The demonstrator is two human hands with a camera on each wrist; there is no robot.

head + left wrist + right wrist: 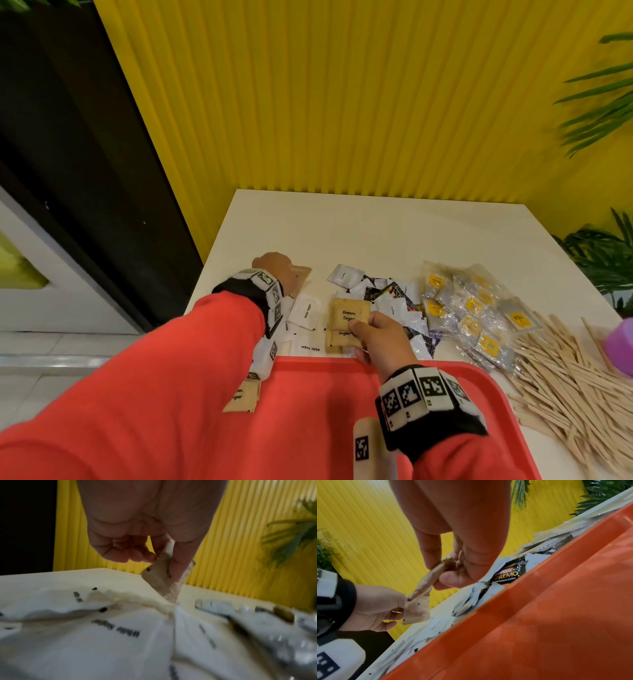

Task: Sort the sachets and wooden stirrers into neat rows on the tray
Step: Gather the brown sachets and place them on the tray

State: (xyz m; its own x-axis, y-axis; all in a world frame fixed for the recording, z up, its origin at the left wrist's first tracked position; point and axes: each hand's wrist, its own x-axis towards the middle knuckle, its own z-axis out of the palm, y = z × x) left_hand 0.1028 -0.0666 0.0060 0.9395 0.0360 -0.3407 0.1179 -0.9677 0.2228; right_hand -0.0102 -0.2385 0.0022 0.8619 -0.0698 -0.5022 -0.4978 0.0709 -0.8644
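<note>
My left hand hovers over the table's left side and pinches a brown sachet between thumb and fingers, its corner near the table. My right hand pinches a "Brown Sugar" sachet just beyond the far rim of the red tray; more brown sachets lie under it. The right wrist view shows that sachet edge-on between thumb and index finger. One brown sugar sachet lies on the tray's left part. White sugar sachets lie between my hands. Wooden stirrers are heaped at the right.
White and black coffee sachets and a heap of clear-wrapped tea bags lie mid-table. A purple object sits at the right edge. The yellow ribbed wall backs the table; plants stand to the right.
</note>
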